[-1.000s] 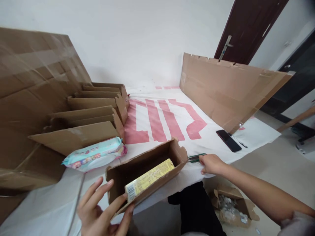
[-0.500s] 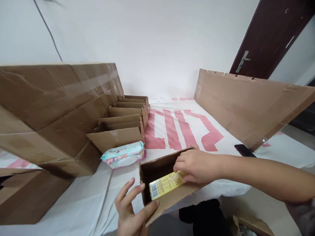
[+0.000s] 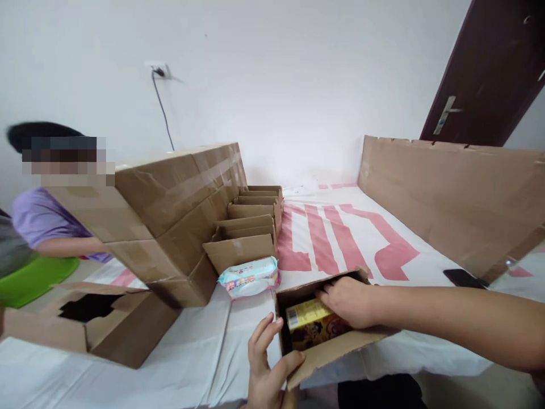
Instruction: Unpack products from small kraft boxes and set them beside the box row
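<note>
An open cardboard box lies tilted at the table's near edge. Inside it is a yellow printed carton, its barcode end toward the left and a cartoon picture on its near side. My right hand reaches into the box, fingers curled over the carton's far side near its right end; the fingertips are partly hidden. With thumb on the near flap and fingers by the left end, my left hand grips the cardboard box. Just beyond lies a pale blue pack of wipes.
Several open cardboard bins line a wall of stacked cartons. Another open carton sits at left, near a person in a purple sleeve. A cardboard panel and a phone are at right.
My view has swung left, bringing the person and wall socket into sight. The yellow carton has turned, so its cartoon side now shows. Both hands stay at the box.
</note>
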`<action>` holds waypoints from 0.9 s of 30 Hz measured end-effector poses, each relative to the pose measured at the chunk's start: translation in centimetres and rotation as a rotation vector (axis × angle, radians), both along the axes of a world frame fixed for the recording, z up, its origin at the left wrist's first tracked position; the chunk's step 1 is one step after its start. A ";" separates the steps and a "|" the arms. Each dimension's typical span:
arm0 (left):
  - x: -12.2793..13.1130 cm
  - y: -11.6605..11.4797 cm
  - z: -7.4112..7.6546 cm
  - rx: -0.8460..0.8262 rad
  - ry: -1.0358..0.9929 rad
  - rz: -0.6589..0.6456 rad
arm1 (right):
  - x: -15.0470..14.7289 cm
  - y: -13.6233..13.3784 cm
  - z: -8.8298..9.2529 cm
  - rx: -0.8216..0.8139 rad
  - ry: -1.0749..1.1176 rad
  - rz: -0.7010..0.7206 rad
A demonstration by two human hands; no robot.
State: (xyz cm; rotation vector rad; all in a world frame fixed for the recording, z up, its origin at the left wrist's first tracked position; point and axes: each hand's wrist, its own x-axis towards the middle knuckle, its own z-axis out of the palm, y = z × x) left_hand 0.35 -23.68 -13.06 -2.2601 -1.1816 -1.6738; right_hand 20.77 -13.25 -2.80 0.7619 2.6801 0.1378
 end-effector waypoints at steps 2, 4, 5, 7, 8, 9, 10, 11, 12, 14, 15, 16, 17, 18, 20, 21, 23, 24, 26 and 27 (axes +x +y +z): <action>0.2 0.1 0.1 0.008 0.048 0.058 | 0.3 -0.3 1.9 -0.054 0.043 -0.039; 0.5 0.1 0.1 0.008 0.087 0.115 | 1.1 -0.7 4.5 -0.080 0.159 -0.084; 0.6 0.1 0.1 0.006 0.093 0.125 | 1.8 -0.8 5.9 -0.079 0.243 -0.086; 0.6 0.1 0.0 0.002 0.077 0.101 | 3.7 -0.7 8.3 -0.069 0.439 -0.045; 0.4 0.1 0.1 -0.006 0.050 0.073 | 4.7 -0.5 9.3 -0.063 0.536 -0.024; 0.1 0.2 0.3 -0.022 0.011 0.036 | 5.7 -0.2 10.1 -0.062 0.625 -0.014; -0.4 0.4 0.7 -0.039 -0.039 -0.009 | 6.7 0.2 10.8 -0.068 0.704 -0.014; -1.0 0.8 1.4 -0.054 -0.090 -0.055 | 7.4 0.7 11.2 -0.077 0.776 -0.030; -1.5 1.3 2.5 -0.074 -0.136 -0.100 | 8.0 1.3 11.6 -0.094 0.846 -0.057; -2.2 3.2 5.6 -0.138 -0.216 -0.173 | 8.2 2.6 12.0 -0.165 0.982 -0.113; -2.2 4.6 7.5 -0.222 -0.253 -0.209 | 7.9 3.4 12.0 -0.221 1.045 -0.129; -2.1 6.3 9.3 -0.313 -0.325 -0.250 | 7.2 4.4 11.9 -0.286 1.101 -0.135; -1.9 8.1 11.1 -0.405 -0.392 -0.309 | 6.4 5.5 11.7 -0.350 1.153 -0.139; -1.5 10.2 12.7 -0.511 -0.447 -0.382 | 5.4 6.7 11.3 -0.406 1.208 -0.153; -1.1 14.5 14.8 -0.721 -0.584 -0.491 | 3.5 9.4 10.3 -0.452 1.336 -0.250; -1.1 16.5 15.3 -0.755 -0.597 -0.515 | 2.7 10.8 9.7 -0.454 1.418 -0.341; -1.7 19.8 15.5 -0.767 -0.623 -0.515 | 1.5 13.4 8.2 -0.447 1.492 -0.463; -2.1 20.9 15.3 -0.761 -0.630 -0.504 | 1.1 14.4 7.4 -0.454 1.508 -0.510; -2.9 22.3 14.6 -0.766 -0.639 -0.495 | 0.5 15.7 5.9 -0.490 1.515 -0.557; -3.2 22.5 14.1 -0.774 -0.636 -0.500 | 0.2 16.1 5.2 -0.522 1.520 -0.560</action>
